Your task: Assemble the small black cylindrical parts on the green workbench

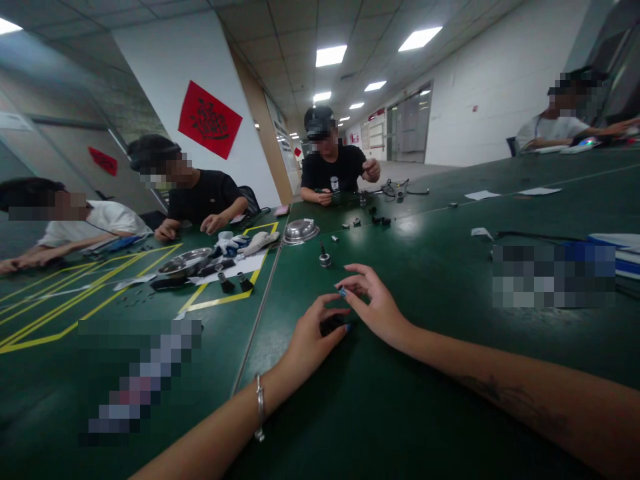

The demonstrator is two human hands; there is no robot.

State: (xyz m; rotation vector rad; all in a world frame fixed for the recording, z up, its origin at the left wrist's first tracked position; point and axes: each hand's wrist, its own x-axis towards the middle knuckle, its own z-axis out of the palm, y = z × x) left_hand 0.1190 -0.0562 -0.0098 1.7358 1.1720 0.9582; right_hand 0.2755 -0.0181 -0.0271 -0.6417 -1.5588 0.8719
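Observation:
My left hand [313,330] is low over the green table [425,413], with its fingers curled and the thumb beneath. A dark patch shows inside its curl; whether it is a small part or shadow I cannot make out. My right hand [373,300] is just beside it, palm turned inward. Its thumb and a fingertip meet near the left fingers, and anything pinched there is too small to name. Beyond both hands a small silver-and-black cylindrical part [325,259] with a thin stem stands upright on the table.
An overturned metal bowl [300,231] and a metal dish [185,262] are at the left, near gloves [230,243] and black nozzle-like parts [245,282]. Small black parts [383,221] lie farther off. A co-worker [333,163] sits opposite; others sit left and far right. Blurred items flank my arms.

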